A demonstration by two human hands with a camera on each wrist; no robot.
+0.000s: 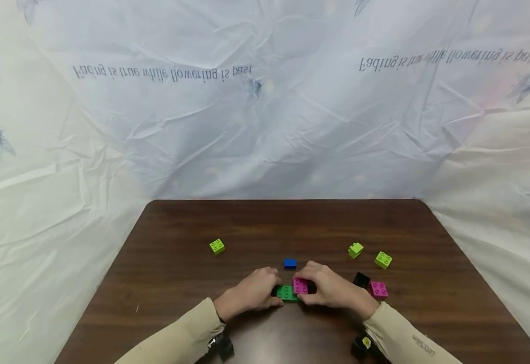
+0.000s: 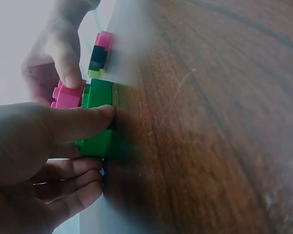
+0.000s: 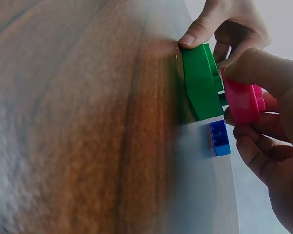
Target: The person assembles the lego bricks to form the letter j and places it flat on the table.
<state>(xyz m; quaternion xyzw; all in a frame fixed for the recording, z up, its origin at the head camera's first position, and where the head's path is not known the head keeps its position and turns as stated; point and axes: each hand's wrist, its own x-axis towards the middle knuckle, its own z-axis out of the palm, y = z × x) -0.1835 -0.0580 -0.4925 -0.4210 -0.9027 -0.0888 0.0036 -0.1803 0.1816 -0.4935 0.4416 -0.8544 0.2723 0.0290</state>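
A long green toy brick (image 1: 286, 293) lies studs up on the table in the head view. My left hand (image 1: 256, 289) grips its left end, with the thumb (image 2: 83, 122) along the near side. Between the thumb and fingers of my right hand (image 1: 330, 285) is a magenta brick (image 1: 299, 286) with studs on top. It sits over the right end of the green brick. In the right wrist view, the magenta brick (image 3: 241, 102) is right at the green brick's studs, with a narrow gap showing at one edge.
Just beyond the hands lies a small blue brick (image 1: 290, 263). A lime brick (image 1: 217, 246) is at the back left; two more, a lime brick (image 1: 355, 249) and a lime brick (image 1: 383, 260), are at the right. Beside my right wrist are a black brick (image 1: 362, 280) and another magenta brick (image 1: 378, 290).
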